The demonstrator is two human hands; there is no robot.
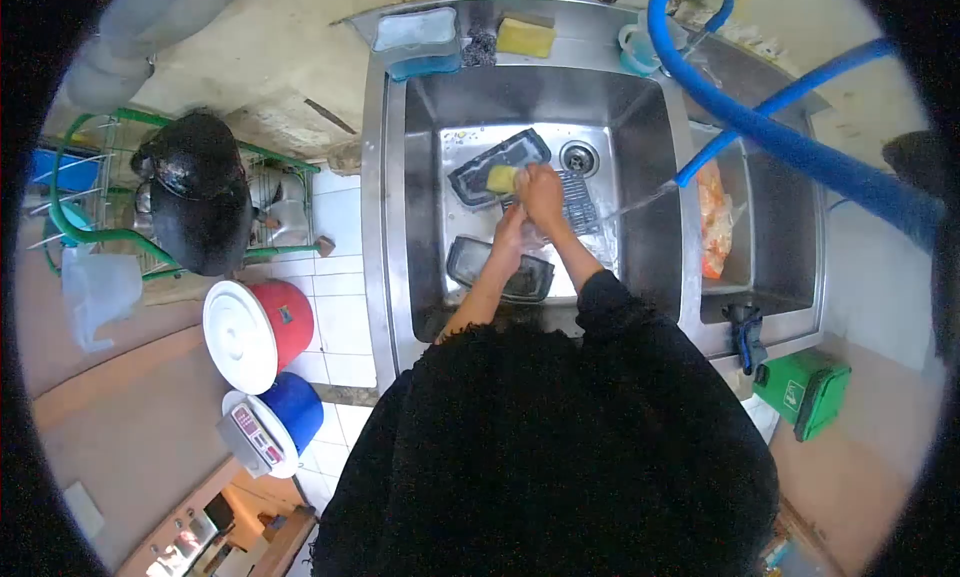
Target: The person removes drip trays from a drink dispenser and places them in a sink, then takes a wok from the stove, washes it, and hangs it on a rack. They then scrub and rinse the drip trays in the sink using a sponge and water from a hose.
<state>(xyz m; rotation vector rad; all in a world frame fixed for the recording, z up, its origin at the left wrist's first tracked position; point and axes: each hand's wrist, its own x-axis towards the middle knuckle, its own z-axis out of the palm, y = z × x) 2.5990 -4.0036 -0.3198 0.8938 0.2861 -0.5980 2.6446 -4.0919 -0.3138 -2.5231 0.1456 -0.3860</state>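
Both hands are over the left basin of a steel sink. My right hand is closed on a yellow-green sponge. Close below it, my left hand has its fingers curled by something clear and blurred that I cannot make out. A dark rectangular tray lies tilted at the upper left of the basin, partly behind the sponge. Under and right of my right hand is a dark ribbed tray. Another dark tray with a clear look lies lower down, partly hidden by my left forearm.
Water runs from a blue hose into the basin. A soap container, a yellow sponge and a mug stand on the back ledge. The right basin holds a plastic bag. Lidded buckets stand left.
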